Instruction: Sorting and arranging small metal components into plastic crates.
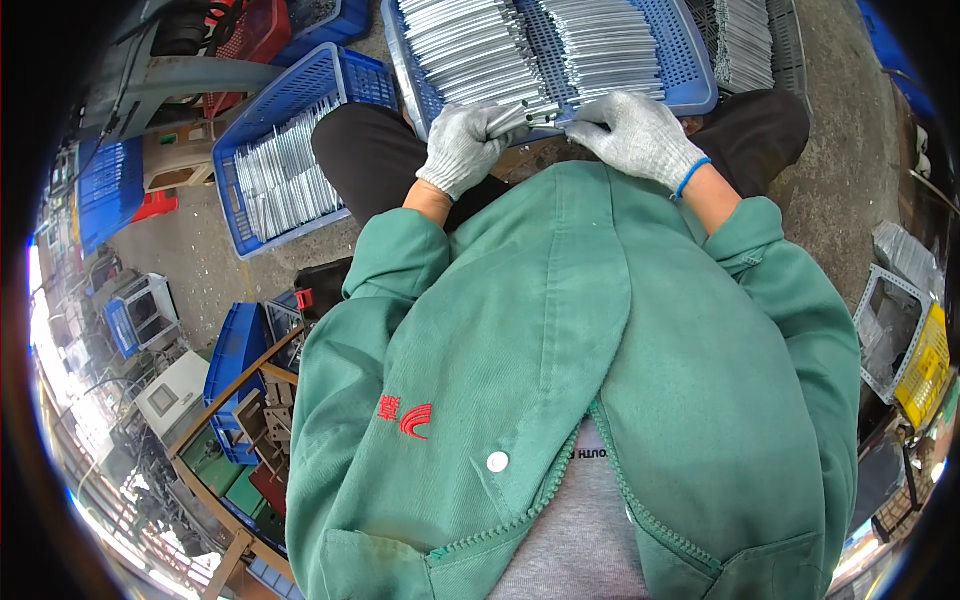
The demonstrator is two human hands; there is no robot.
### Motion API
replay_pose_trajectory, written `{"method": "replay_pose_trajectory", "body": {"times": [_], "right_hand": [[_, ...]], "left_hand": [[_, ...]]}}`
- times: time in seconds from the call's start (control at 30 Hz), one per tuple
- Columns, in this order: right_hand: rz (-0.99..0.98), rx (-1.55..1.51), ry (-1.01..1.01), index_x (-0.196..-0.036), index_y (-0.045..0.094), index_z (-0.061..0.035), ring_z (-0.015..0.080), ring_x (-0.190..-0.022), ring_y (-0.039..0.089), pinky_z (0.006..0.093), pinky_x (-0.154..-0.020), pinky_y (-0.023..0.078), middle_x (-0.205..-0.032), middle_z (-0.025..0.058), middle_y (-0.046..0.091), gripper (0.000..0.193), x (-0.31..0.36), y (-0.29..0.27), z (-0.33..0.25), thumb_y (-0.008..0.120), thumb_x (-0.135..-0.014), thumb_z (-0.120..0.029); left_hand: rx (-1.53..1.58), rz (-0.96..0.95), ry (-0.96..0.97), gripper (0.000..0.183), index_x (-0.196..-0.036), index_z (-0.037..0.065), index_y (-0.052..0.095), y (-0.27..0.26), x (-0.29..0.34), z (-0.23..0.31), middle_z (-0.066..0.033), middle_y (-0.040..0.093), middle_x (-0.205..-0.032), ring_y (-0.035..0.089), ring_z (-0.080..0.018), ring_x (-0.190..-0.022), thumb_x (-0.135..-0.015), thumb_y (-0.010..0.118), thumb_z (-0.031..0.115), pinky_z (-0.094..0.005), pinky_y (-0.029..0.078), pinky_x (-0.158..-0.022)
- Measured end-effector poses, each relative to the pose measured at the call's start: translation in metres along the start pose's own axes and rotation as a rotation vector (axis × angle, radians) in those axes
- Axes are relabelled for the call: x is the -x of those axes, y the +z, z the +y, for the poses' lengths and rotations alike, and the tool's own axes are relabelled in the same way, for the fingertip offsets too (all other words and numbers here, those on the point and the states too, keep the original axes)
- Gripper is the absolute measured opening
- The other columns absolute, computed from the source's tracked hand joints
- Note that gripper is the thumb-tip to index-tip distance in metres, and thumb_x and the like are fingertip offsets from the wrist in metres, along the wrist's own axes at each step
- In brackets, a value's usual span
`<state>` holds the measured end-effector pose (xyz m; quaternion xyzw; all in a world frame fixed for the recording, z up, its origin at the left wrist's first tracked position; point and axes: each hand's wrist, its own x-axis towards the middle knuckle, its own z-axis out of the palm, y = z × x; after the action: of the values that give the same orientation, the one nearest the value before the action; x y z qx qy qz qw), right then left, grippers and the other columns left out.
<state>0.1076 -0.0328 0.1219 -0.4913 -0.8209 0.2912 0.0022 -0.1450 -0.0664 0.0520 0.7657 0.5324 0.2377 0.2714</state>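
Both hands wear whitish knitted gloves and meet over the near edge of a blue plastic basket point(706, 95). In my left hand point(462, 150), the closed fingers hold a few shiny metal tubes point(540, 112), their open ends pointing right. My right hand point(640, 135), a blue band at its glove cuff, has its fingers curled close to those ends; its fingertips are partly hidden, and what they grip cannot be made out. Behind the hands, the basket carries two stacks of slim silvery metal tubes point(605, 45), laid side by side.
At left stands another blue basket point(228, 195) with metal tubes in it. A dark grey crate point(792, 50) at far right holds more tubes. A machine frame point(200, 78) and a red basket point(262, 35) are at upper left. My knees flank the middle basket.
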Motion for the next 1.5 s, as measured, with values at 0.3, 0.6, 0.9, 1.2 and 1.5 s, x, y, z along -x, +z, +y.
{"method": "replay_pose_trajectory", "body": {"times": [0.3,0.6,0.9,1.2,1.5], "right_hand": [[0.106,0.087,0.128,-0.097,0.078,-0.0108,0.0366,-0.081,0.071,0.0457,-0.073,0.057,-0.089,0.0124,0.076,0.033,-0.013,0.017,0.018,0.059,-0.094,-0.037],[0.187,0.107,0.125,-0.098,0.077,-0.0109,0.0366,-0.08,0.07,0.0455,-0.072,0.055,-0.09,0.0107,0.077,0.031,-0.004,0.028,0.028,0.06,-0.094,-0.036],[0.194,0.023,0.074,-0.096,0.076,-0.0113,0.0339,-0.079,0.072,0.0445,-0.072,0.056,-0.087,0.0105,0.076,0.03,0.005,0.012,0.017,0.059,-0.095,-0.036],[0.194,-0.003,-0.008,-0.099,0.077,-0.0088,0.0337,-0.074,0.07,0.0422,-0.068,0.054,-0.086,0.0094,0.076,0.029,0.018,-0.007,0.002,0.063,-0.092,-0.033],[0.178,0.119,-0.073,-0.095,0.078,-0.0104,0.0307,-0.068,0.069,0.0407,-0.064,0.053,-0.078,0.0086,0.074,0.026,0.009,-0.001,0.003,0.062,-0.092,-0.031]], "left_hand": [[-0.194,-0.09,-0.267,0.018,-0.104,0.012,0.076,-0.001,-0.017,0.001,-0.0056,0.072,-0.084,0.068,-0.0269,-0.076,-0.088,0.067,0.015,-0.0374,0.051,-0.07],[-0.443,-0.162,-0.258,0.035,-0.122,0.014,0.071,0.023,-0.027,-0.038,-0.0112,0.075,-0.106,0.07,-0.0362,-0.097,-0.094,0.066,0.034,-0.0449,0.053,-0.083],[-0.006,-0.178,-0.342,0.029,-0.12,0.009,0.071,-0.009,-0.013,0.006,-0.0056,0.077,-0.099,0.069,-0.0206,-0.079,-0.101,0.066,0.029,-0.0323,0.054,-0.074],[0.328,-0.124,-0.291,0.023,-0.113,0.0,0.071,-0.003,-0.004,-0.005,-0.0042,0.075,-0.09,0.063,-0.0113,-0.074,-0.1,0.068,0.019,-0.0262,0.051,-0.068],[0.305,-0.168,-0.301,0.025,-0.118,0.012,0.073,0.003,-0.001,-0.016,0.0003,0.065,-0.072,0.052,-0.0172,-0.059,-0.096,0.069,0.022,-0.0344,0.045,-0.061]]}}
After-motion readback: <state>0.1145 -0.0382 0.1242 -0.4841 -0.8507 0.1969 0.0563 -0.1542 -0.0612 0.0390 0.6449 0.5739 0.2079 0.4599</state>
